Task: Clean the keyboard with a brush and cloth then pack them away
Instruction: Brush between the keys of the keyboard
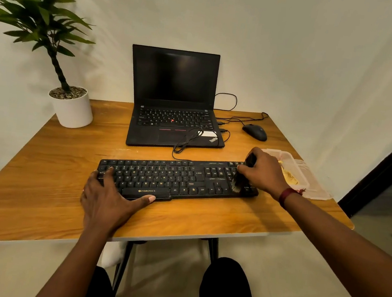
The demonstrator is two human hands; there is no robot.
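Keyboard (174, 179) lies flat near the front edge of the desk (39, 166), roughly centred, its right end angled slightly toward the back.

Left hand (110, 197) rests palm down on the keyboard's left end, fingers spread apart, thumb stretched along the front lip by the space bar. Grips nothing, just presses flat.

Right hand (264, 173) sits over the keyboard's right end, fingers curled tight around a dark brush (242, 178). Handle sticks up out of the fist, bristles point down and touch the number-pad keys. Red band on that wrist.

Clear plastic container (297, 175) sits at the desk's right edge, just behind the right hand, with something yellow inside, probably the cloth (290, 178), but it is half hidden by the hand so can't confirm.

Laptop (173, 106) stands open at the back edge, centre, screen dark. Keyboard cable (188, 140) loops over its palm rest. Mouse (255, 131) sits right of the laptop, toward the back right corner. Potted plant (71, 106) is at the back left corner.
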